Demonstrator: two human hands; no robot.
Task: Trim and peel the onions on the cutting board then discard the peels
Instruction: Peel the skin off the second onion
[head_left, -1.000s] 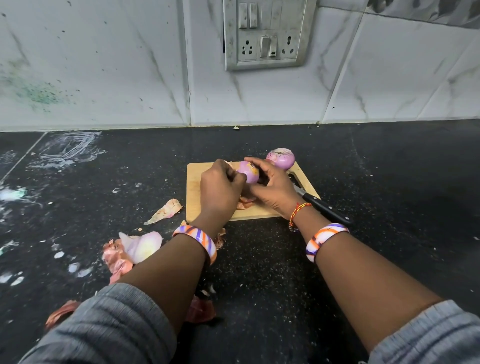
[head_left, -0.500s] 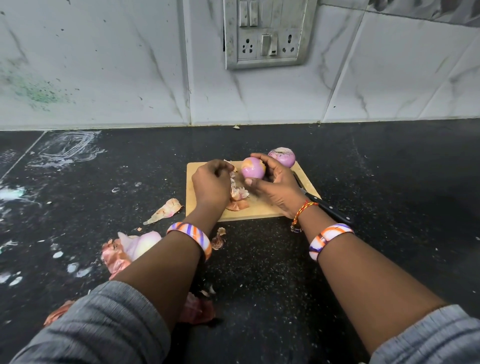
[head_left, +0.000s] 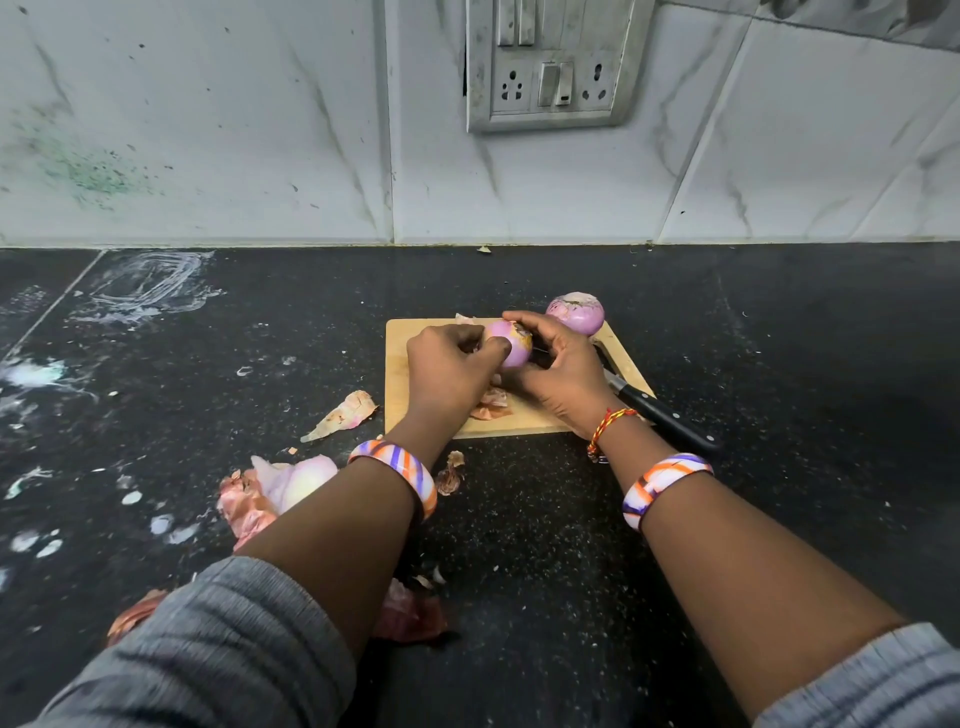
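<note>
A small purple onion (head_left: 510, 347) is held just above the wooden cutting board (head_left: 399, 374). My right hand (head_left: 563, 374) grips it from the right and behind, fingers curled over its top. My left hand (head_left: 449, 371) pinches at its left side with thumb and fingertips. A second, larger peeled onion (head_left: 575, 313) rests at the board's far right corner. Torn peel (head_left: 491, 405) lies on the board beneath my hands. More peels (head_left: 345, 415) and a pile of skins (head_left: 280, 488) lie on the black counter to the left.
A black-handled knife (head_left: 662, 415) lies along the board's right edge, partly under my right wrist. Another peel scrap (head_left: 451, 474) and a reddish skin (head_left: 410, 616) lie near my left forearm. The tiled wall with a socket plate (head_left: 553, 65) stands behind. White smears mark the counter's left.
My left hand drew a strip of peel away from the onion and dropped it on the board, then came back to the onion's left side. The right hand kept hold of the onion.
</note>
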